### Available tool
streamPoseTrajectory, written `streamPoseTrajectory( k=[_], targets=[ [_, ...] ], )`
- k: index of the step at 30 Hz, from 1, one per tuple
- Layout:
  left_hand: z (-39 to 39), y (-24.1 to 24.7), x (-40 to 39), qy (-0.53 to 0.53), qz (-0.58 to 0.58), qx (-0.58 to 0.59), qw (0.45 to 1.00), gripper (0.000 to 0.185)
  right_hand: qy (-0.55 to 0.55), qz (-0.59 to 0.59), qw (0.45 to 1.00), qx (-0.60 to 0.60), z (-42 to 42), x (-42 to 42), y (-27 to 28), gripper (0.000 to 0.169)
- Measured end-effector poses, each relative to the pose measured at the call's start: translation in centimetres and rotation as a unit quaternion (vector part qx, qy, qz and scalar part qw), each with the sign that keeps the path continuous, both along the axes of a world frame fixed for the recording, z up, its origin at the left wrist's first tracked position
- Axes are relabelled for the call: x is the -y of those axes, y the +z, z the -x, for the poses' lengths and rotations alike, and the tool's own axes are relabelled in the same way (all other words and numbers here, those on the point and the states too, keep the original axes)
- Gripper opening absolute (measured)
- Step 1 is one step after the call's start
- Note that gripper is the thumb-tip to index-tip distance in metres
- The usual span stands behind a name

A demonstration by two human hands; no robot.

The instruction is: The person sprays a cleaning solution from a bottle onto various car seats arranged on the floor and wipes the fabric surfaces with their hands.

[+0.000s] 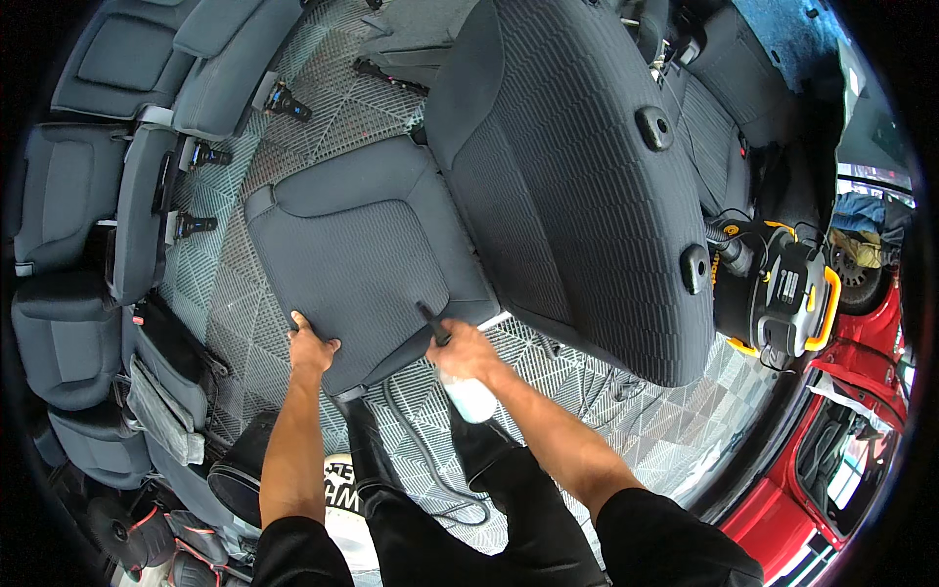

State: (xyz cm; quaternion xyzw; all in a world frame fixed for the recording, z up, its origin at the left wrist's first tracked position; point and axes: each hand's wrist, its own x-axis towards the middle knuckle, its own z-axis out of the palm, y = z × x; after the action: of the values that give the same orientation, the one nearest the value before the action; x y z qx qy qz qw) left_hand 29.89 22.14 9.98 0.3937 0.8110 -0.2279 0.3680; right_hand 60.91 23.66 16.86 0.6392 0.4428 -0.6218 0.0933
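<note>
Before me stands a dark fabric car seat, its cushion lying flat and its backrest rising on the right. My left hand rests on the cushion's near left edge, thumb on top, fingers partly hidden over the side. In my right hand is a spray bottle with a black nozzle and a white body. The nozzle points over the cushion's near right part. Whether liquid is leaving it cannot be seen.
Several removed car seats line the left. A black and yellow vacuum cleaner stands right of the backrest. A hose lies on the grid-tile floor near my feet. A grey cloth hangs over a seat. A red car stands at lower right.
</note>
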Motion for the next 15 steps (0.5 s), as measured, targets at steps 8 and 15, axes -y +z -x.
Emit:
streamPoseTrajectory(
  k=[8,15],
  targets=[
    [0.2,0.0,0.1,0.005,-0.007,0.004,1.000,0.125,0.060,-0.024,0.998,0.011,-1.8,1.4,-0.9,0.072],
    [-0.6,0.3,-0.4,-0.006,-0.004,-0.005,1.000,0.126,-0.016,-0.071,0.989,0.130,-7.3,3.1,-3.2,0.066]
  ],
)
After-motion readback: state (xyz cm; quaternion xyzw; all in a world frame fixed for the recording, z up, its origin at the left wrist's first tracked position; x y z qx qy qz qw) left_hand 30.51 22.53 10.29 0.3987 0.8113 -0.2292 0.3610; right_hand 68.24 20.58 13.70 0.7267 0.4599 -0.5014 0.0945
